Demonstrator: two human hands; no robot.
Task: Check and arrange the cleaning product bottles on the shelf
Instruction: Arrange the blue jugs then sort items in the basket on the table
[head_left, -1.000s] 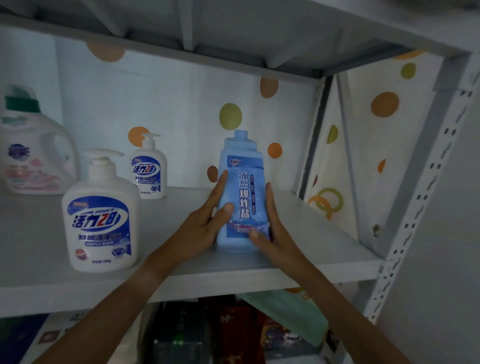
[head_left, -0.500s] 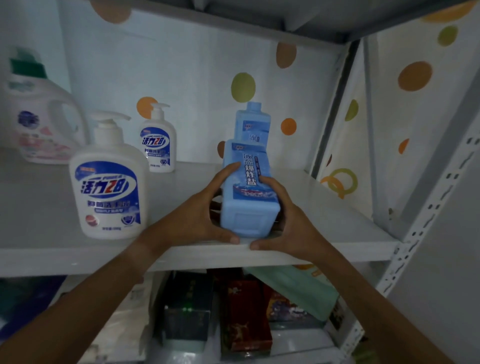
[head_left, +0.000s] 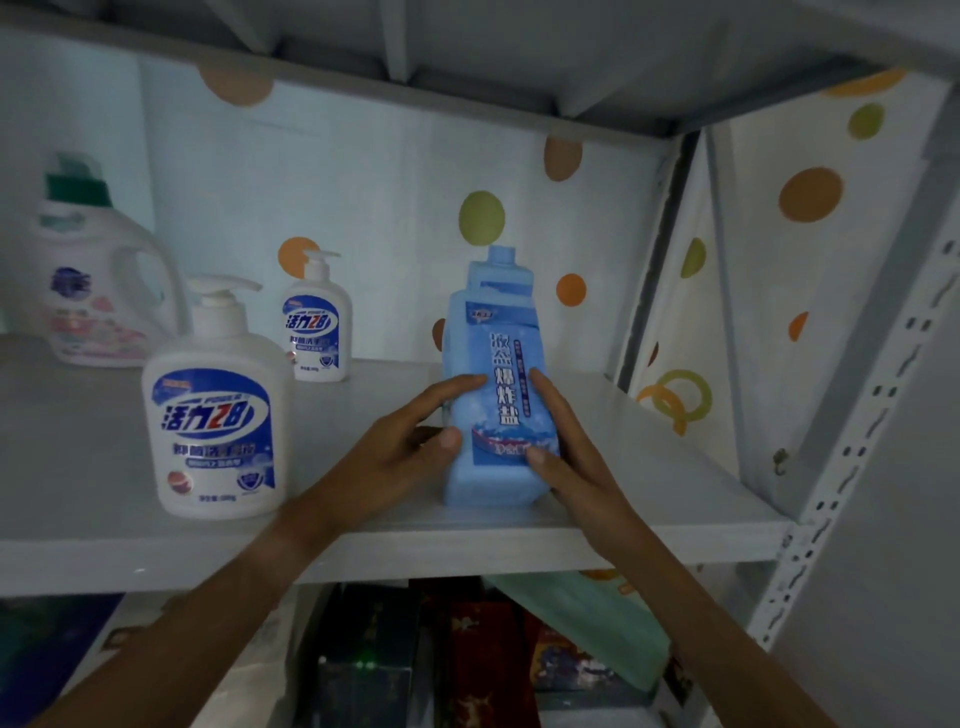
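1. Grey shelf, dotted wall behind
2. Jug far left, then two pump bottles
3. Left hand and right hand clasp a blue bottle standing upright near the shelf's front edge, fingers nearly straight along its sides

Both hands apparently around blue bottle

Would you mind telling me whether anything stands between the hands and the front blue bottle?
Nothing does: the left hand and right hand already hold the front blue bottle on the shelf. A second blue bottle stands directly behind it.
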